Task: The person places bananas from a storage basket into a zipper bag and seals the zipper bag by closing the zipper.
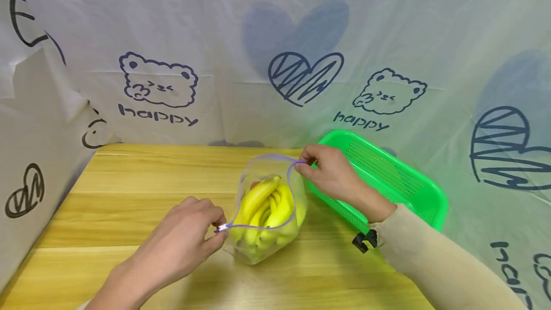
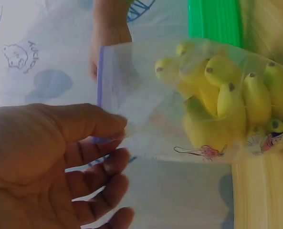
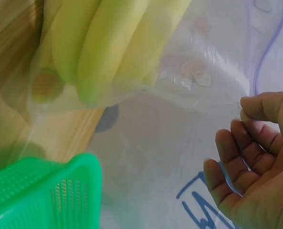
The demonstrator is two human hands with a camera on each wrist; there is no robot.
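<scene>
A clear zip bag (image 1: pixel 267 248) with a purple seal stands on the table, its mouth spread wide. Inside it lies a bunch of yellow bananas (image 1: pixel 260 200), also seen through the plastic as bananas (image 2: pixel 232 102) in the left wrist view. My left hand (image 1: pixel 185 236) pinches the near left corner of the seal, by a white slider (image 1: pixel 222 227). At the far right corner my right hand (image 1: pixel 329 169) pinches the seal between thumb and index finger. In the right wrist view, the other fingers (image 3: pixel 227 148) of that hand are loosely bent. A small reddish-brown round shape (image 3: pixel 47 86) shows low in the bag.
A green perforated plastic basket (image 1: pixel 439 200) stands right of the bag, beneath my right forearm. The wooden table (image 1: pixel 142 171) ends at a hanging cloth (image 1: pixel 228 90) with printed bears and hearts. A black clip (image 1: pixel 365 241) sits at my right cuff.
</scene>
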